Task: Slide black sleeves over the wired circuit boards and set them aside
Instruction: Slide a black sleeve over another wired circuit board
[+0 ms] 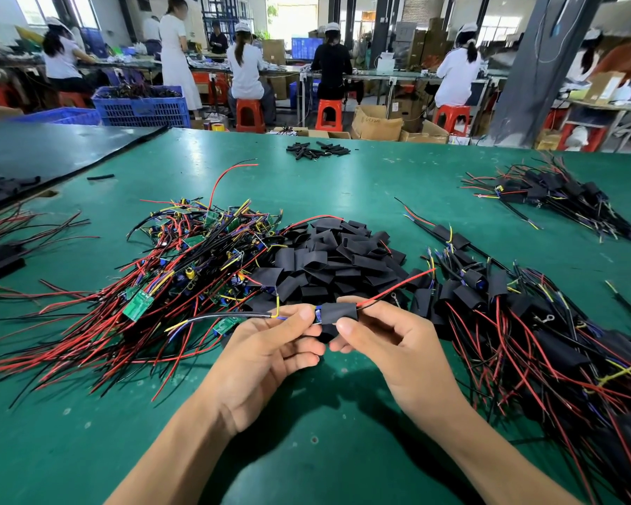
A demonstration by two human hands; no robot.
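Both hands hold one wired circuit board above the green table (306,450). A black sleeve (337,310) covers the board between my fingers. My left hand (270,348) pinches the board's left end, where yellow, blue and black wires come out. My right hand (390,344) grips the sleeve's right end, and red and black wires run out up to the right. A pile of bare boards with wires (183,267) lies to the left. Loose black sleeves (336,256) are heaped just behind my hands.
Sleeved boards (525,322) are piled at the right, with another heap (554,195) further back right. A small cluster of narrow black tubes (316,150) lies near the far edge. A black mat (51,151) covers the back left corner. Seated workers fill the background.
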